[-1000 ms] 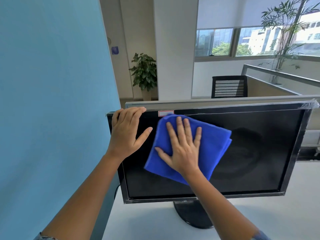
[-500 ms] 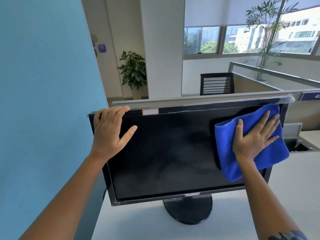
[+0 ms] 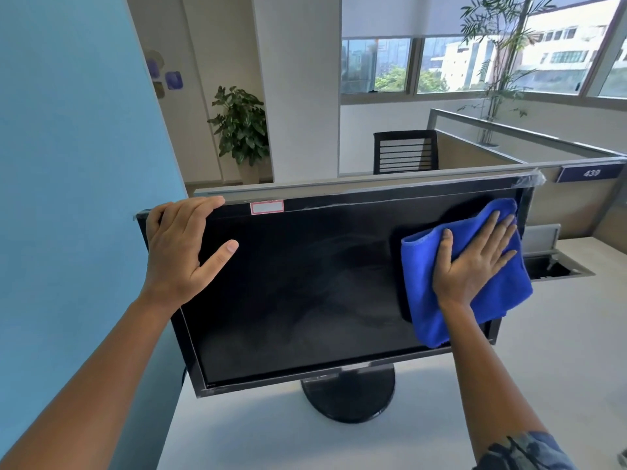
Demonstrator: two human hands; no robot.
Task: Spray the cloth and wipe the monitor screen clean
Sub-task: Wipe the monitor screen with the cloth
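Pressing cloth (image 3: pixel 468 283) flat under splayed right hand (image 3: pixel 475 262) fingers; left hand (image 3: pixel 183 256) gripping monitor (image 3: pixel 305 300) corner

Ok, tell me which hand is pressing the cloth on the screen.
The right hand, flat on the blue microfibre cloth; the left hand grips the black monitor corner bare.

The monitor (image 3: pixel 305 293) stands on your worktop (image 3: pixel 559 351), a partition wall (image 3: pixel 68 198) just to its left. Your left hand (image 3: pixel 179 252) grips its top left corner; your right hand (image 3: pixel 471 262) lies flat on the cloth (image 3: pixel 427 300), against the screen's right side. Behind the monitor, a chair (image 3: pixel 405 150) and a plant (image 3: pixel 242 127).
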